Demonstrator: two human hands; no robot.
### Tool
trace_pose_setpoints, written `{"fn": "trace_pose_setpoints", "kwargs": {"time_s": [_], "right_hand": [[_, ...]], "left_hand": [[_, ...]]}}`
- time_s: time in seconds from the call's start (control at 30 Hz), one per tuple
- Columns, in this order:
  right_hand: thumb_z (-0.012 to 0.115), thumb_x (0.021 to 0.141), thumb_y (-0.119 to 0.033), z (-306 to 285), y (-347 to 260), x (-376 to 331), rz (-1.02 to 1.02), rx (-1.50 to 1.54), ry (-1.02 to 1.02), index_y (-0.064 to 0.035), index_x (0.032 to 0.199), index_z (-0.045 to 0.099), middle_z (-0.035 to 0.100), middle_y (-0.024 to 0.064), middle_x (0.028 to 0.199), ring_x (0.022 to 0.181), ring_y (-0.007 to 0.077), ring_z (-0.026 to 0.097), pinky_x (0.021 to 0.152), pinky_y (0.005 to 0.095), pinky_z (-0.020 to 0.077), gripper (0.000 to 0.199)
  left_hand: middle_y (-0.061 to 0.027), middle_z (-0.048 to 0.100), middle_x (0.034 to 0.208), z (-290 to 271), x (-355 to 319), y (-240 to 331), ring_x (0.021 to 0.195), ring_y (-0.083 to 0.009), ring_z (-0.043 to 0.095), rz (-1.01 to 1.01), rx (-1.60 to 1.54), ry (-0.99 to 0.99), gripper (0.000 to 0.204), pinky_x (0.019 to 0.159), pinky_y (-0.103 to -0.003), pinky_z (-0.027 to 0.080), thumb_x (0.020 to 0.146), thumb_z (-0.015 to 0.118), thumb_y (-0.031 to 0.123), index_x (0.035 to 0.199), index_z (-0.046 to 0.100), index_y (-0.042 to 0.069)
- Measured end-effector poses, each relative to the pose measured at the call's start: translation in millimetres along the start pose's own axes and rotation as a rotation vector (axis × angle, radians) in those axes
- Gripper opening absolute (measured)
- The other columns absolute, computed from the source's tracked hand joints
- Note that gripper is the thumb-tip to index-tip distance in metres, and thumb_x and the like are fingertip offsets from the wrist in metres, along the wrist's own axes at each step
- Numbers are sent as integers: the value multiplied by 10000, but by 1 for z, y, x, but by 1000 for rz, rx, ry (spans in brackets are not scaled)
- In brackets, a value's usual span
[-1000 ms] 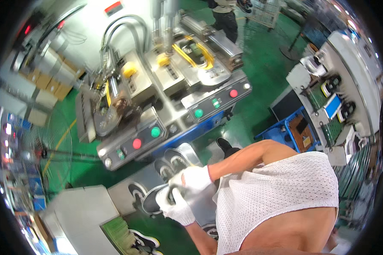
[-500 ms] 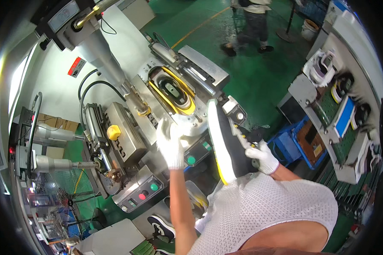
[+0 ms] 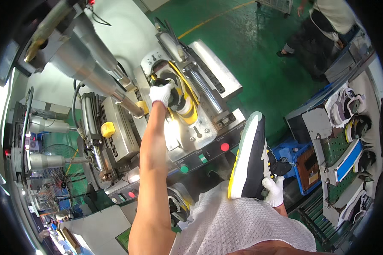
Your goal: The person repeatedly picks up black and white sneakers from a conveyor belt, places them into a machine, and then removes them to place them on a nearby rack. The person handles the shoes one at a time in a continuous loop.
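My right hand [image 3: 274, 190], in a white knit glove, grips a black sneaker [image 3: 256, 157] near its heel. Its thick white sole with yellow along the lower edge faces left, and the toe points up and away. My gloved left hand [image 3: 161, 94] reaches into the sole-pressing machine [image 3: 204, 129]. Its fingers are closed round a dark piece [image 3: 173, 98] above the yellow-edged mould [image 3: 189, 117]; hand and piece cover part of the mould, and I cannot make out what the piece is.
Metal press cylinders [image 3: 78, 63] hang left of my left arm. A second press station [image 3: 119, 127] carries a yellow block [image 3: 108, 129]. Right stands a rack [image 3: 327, 144] with several shoes, by a blue crate [image 3: 300, 170]. Another person [image 3: 323, 34] is at the far right.
My left hand has moved from the machine's near edge to the dark piece at the mould and closed on it. The sneaker stays in my right hand, now further right. The view has shifted.
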State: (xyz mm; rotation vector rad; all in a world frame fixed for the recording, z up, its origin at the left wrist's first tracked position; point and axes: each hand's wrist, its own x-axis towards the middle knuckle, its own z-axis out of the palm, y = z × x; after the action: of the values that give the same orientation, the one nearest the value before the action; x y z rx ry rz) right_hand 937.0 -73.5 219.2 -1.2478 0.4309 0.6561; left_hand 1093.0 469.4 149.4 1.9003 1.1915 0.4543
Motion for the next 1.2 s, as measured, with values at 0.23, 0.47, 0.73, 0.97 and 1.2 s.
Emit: {"fn": "trace_pose_setpoints", "kwargs": {"time_s": [0.23, 0.47, 0.73, 0.97, 1.2], "right_hand": [[724, 845, -47, 43, -27, 22, -377, -160, -85, -26, 1270, 612, 660, 32, 1054, 875, 110, 606, 767, 271, 513, 440], [820, 866, -233, 219, -96, 105, -597, -646, -398, -16, 1150, 665, 656, -2, 916, 779, 78, 587, 653, 273, 485, 389], [766, 849, -451, 388, -81, 295, -753, -1467, -269, 72, 989, 759, 742, 264, 1040, 962, 336, 732, 843, 395, 579, 541], [606, 841, -625, 395, -29, 297, -992, -1736, -70, -26, 890, 800, 751, 245, 952, 943, 402, 744, 840, 467, 585, 632], [748, 795, -672, 397, -21, 373, -1197, -1562, -401, 18, 1120, 763, 757, 251, 1113, 1087, 378, 716, 929, 452, 521, 764]], "left_hand": [[-11, 715, 963, -90, -148, -4, 848, -117, 639, 212, -387, -23, 234, 752, -278, 507, 869, 782, 146, 1054, 747, 6], [-41, 715, 996, -185, -312, -77, 853, -116, 621, 40, -590, 201, 236, 771, -281, 493, 925, 622, 65, 1117, 724, -29], [-159, 733, 1084, -249, -468, -161, 968, -215, 696, -279, -659, 385, 278, 895, -327, 558, 883, 586, 6, 1131, 670, -90], [-314, 674, 1263, -287, -622, -216, 1136, -396, 660, -748, -82, 858, 512, 1032, -451, 504, 906, 627, 112, 1321, 553, -179], [-295, 665, 1294, -206, -679, -318, 1198, -413, 660, -1190, 132, 1002, 529, 1051, -461, 499, 910, 679, 198, 1350, 577, -77]]}}
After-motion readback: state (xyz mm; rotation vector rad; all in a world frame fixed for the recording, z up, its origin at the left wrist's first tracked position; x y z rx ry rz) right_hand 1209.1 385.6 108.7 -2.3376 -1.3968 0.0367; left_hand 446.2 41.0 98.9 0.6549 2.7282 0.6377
